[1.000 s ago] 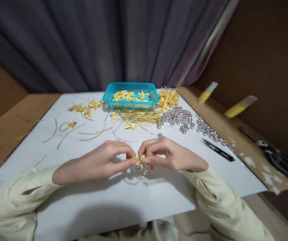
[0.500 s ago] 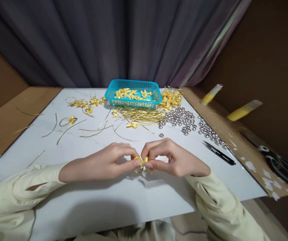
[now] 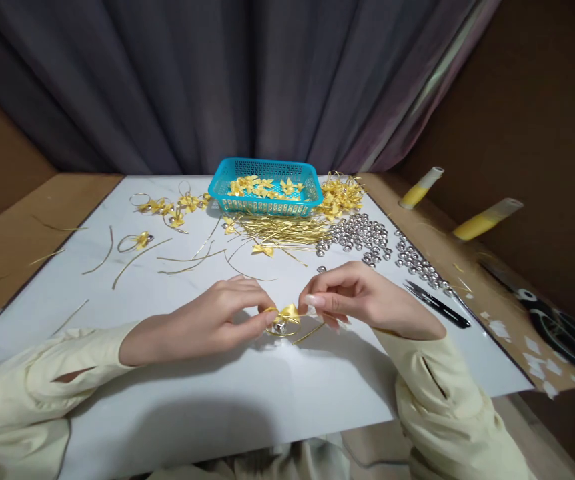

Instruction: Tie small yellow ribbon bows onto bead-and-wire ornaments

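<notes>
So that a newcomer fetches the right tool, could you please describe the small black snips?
From the turquoise basket at the back, follow the silver beads rightward. The black snips lie just in front of them, on the white tabletop; the much bigger scissors, with large looped handles, lie beyond its right edge.

Illumination is moderate and uneven: the middle of the white worktop (image 3: 317, 393) reads brightest, while the curtain (image 3: 207, 87) and the brown panel at right (image 3: 532, 113) fall into deep shade. The light source is out of frame. Soft-edged shadows lie beneath both forearms, and a broad, rounded shadow covers the near part of the worktop. Small highlights show on the silver beads (image 3: 360, 233) and along the worktop's left edge. Wide-angle distortion is evident, with stretching towards the sides, notably at the scissors (image 3: 562, 333). Fine detail is soft throughout; the small piece between the hands is slightly blurred.
</notes>
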Demonstrator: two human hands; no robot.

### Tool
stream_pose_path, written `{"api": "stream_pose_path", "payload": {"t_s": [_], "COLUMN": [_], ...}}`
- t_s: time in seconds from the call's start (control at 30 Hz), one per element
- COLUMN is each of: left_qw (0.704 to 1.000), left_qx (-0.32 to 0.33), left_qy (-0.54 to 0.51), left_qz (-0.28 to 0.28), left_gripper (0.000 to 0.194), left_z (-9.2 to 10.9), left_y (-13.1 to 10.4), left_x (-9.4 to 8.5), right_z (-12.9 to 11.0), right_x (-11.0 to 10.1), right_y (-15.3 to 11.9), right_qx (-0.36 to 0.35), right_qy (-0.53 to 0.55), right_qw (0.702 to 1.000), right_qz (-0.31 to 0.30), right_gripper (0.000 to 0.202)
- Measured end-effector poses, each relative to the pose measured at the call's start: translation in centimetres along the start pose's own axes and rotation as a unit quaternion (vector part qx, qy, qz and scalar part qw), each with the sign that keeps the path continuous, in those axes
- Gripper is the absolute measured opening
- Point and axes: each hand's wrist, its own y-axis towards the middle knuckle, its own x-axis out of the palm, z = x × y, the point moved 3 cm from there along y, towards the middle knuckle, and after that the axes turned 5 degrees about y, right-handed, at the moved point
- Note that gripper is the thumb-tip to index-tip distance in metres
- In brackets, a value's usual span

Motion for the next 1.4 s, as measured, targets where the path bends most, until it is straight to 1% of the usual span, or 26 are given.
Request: {"api": "stream_pose_path", "payload": {"t_s": [0.07, 0.17, 0.27, 0.33, 0.4, 0.5, 0.57, 0.63, 0.7, 0.77, 0.87, 0.97, 1.07, 1.2, 1.3, 1.4], "left_qw": [1.000, 1.000, 1.000, 1.000, 0.999, 0.999, 0.998, 0.997, 0.996, 0.995, 0.994, 0.994, 0.992, 0.988, 0.985, 0.980], "left_qx": [-0.001, -0.005, -0.009, -0.012, -0.019, -0.035, -0.042, -0.047, -0.054, -0.062, -0.067, -0.075, -0.094, -0.113, -0.128, -0.145], "left_qy": [0.011, 0.015, 0.013, 0.008, 0.001, -0.007, -0.012, -0.023, -0.037, -0.050, -0.059, -0.062, -0.075, -0.098, -0.113, -0.134], "left_qz": [0.003, 0.010, 0.014, 0.020, 0.027, 0.035, 0.041, 0.050, 0.060, 0.066, 0.065, 0.054, 0.046, 0.039, 0.025, 0.000], "left_gripper": [0.020, 0.020, 0.019, 0.019, 0.018, 0.017, 0.017, 0.016, 0.016, 0.016, 0.016, 0.018, 0.018, 0.018, 0.020, 0.021], "left_z": [-0.1, -0.2, -0.3, -0.4, -0.5, -0.6, -0.5, -0.4, -0.2, -0.2, -0.2, -0.2, -0.1, 0.0, 0.0, -0.1], "left_y": [0.1, 0.1, 0.1, 0.0, 0.0, -0.1, -0.1, -0.1, -0.1, -0.1, -0.1, -0.1, 0.0, 0.1, 0.1, 0.1], "left_x": [0.0, 0.0, 0.0, 0.0, -0.1, -0.2, -0.3, -0.4, -0.5, -0.6, -0.6, -0.6, -0.6, -0.6, -0.6, -0.5], "right_z": [-0.1, -0.4, -0.6, -0.7, -0.9, -1.4, -1.7, -1.8, -1.7, -1.3, -0.6, -0.5, -0.7, -1.1, -1.3, -1.4], "right_x": [-0.5, -1.2, -1.7, -1.8, -1.5, -0.5, 0.2, 0.7, 0.9, 1.0, 1.4, 1.6, 1.7, 1.9, 1.9, 1.8], "right_y": [-0.4, -1.2, -1.9, -2.2, -2.2, -2.1, -1.9, -1.7, -1.4, -1.1, -0.7, -0.5, -0.7, -0.8, -0.9, -0.8], "right_qx": [-0.017, -0.065, -0.112, -0.115, -0.099, -0.069, -0.064, -0.076, -0.089, -0.081, -0.069, -0.098, -0.125, -0.162, -0.199, -0.228], "right_qy": [-0.002, 0.011, 0.039, 0.040, 0.028, 0.006, -0.013, -0.046, -0.084, -0.106, -0.111, -0.136, -0.180, -0.216, -0.222, -0.208], "right_qw": [0.999, 0.994, 0.987, 0.986, 0.990, 0.996, 0.997, 0.993, 0.985, 0.979, 0.979, 0.971, 0.958, 0.949, 0.941, 0.940], "right_qz": [0.035, 0.087, 0.108, 0.111, 0.100, 0.061, 0.051, 0.076, 0.121, 0.153, 0.155, 0.172, 0.186, 0.163, 0.158, 0.148], "right_gripper": [0.034, 0.030, 0.029, 0.029, 0.030, 0.031, 0.031, 0.030, 0.030, 0.029, 0.029, 0.026, 0.018, 0.009, 0.007, 0.007]}}
